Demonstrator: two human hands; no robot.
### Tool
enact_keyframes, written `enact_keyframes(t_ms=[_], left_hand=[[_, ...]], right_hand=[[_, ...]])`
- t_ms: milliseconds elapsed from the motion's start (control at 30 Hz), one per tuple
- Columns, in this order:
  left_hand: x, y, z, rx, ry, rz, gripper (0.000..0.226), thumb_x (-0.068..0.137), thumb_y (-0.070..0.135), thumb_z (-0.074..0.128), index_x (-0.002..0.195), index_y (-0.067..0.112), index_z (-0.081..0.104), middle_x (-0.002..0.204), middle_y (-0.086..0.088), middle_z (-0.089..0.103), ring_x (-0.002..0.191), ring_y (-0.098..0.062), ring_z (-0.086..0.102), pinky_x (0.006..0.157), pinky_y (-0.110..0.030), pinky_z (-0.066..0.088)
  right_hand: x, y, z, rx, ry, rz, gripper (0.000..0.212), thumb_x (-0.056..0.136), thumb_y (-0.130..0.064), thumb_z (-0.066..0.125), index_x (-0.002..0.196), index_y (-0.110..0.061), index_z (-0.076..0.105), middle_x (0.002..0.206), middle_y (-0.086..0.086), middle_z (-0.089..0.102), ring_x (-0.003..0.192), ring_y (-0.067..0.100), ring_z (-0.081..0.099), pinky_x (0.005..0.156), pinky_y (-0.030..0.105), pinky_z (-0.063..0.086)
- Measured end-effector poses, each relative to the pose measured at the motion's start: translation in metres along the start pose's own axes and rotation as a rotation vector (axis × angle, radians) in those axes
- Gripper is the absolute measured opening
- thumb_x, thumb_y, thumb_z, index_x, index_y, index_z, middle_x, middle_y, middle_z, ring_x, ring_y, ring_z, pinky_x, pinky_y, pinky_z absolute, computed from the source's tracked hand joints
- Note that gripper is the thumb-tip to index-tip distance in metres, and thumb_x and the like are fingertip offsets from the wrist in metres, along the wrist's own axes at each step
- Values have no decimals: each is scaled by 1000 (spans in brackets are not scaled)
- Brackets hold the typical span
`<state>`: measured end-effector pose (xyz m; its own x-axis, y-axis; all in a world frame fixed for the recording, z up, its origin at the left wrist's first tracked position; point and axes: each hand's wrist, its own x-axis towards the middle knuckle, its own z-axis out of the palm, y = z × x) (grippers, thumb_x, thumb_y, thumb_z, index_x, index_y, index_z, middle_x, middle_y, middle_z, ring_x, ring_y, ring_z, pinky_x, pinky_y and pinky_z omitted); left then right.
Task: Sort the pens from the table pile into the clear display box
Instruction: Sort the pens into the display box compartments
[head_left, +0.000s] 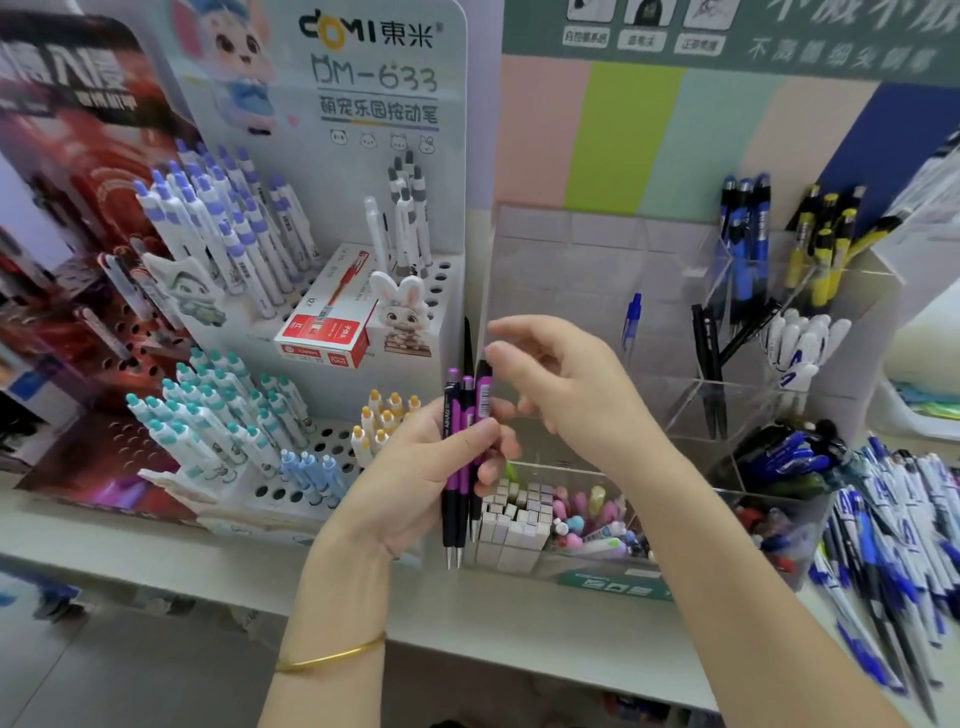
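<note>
White shop shelf (467, 613) holds a clear display box (571, 270). Left hand (415, 478) grips purple-black pens (453, 400); right hand (571, 395) hangs loose by their tops.

place: stationery shop | evidence: branded pen display stand (358, 171), clear display box (571, 270) stocked with pens (745, 244)

Single head-worn view, angled forward and down, close over table (493, 613), facing clear display box (587, 270)
</note>
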<state>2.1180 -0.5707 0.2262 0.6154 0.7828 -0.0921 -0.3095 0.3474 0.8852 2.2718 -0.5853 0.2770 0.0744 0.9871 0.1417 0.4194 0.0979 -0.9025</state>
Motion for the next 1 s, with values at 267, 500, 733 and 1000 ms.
enact_keyframes(t_ms=[267, 500, 733, 1000], left_hand=[[15, 10, 17, 34, -162, -24, 19, 90, 14, 50, 95, 12, 69, 78, -11, 64, 60, -14, 54, 57, -26, 48], [40, 40, 36, 98, -272, -16, 14, 90, 10, 49, 100, 3, 54, 71, -9, 60, 51, -10, 46, 50, -21, 41], [64, 76, 42, 315, -85, -6, 43, 84, 15, 62, 123, 3, 47, 69, -4, 66, 54, -14, 60, 53, -22, 51], [79, 74, 44, 238, 74, -34, 18, 97, 9, 52, 115, 4, 52, 68, -4, 65, 47, -11, 57, 41, -18, 46]], right_hand=[[10, -8, -24, 72, -203, 117, 15, 84, -7, 71, 98, -7, 67, 62, 1, 60, 47, 12, 51, 41, 21, 41], [28, -21, -45, 165, -279, 95, 4, 84, -7, 70, 86, -9, 67, 63, 8, 58, 43, 12, 48, 41, 18, 41], [81, -55, -90, 125, 85, -114, 7, 87, -8, 67, 80, -7, 64, 57, 1, 45, 43, 6, 36, 42, 16, 29], [133, -68, -97, -460, 340, -404, 21, 84, -20, 70, 89, 0, 67, 79, 3, 57, 63, 7, 45, 57, 11, 34]])
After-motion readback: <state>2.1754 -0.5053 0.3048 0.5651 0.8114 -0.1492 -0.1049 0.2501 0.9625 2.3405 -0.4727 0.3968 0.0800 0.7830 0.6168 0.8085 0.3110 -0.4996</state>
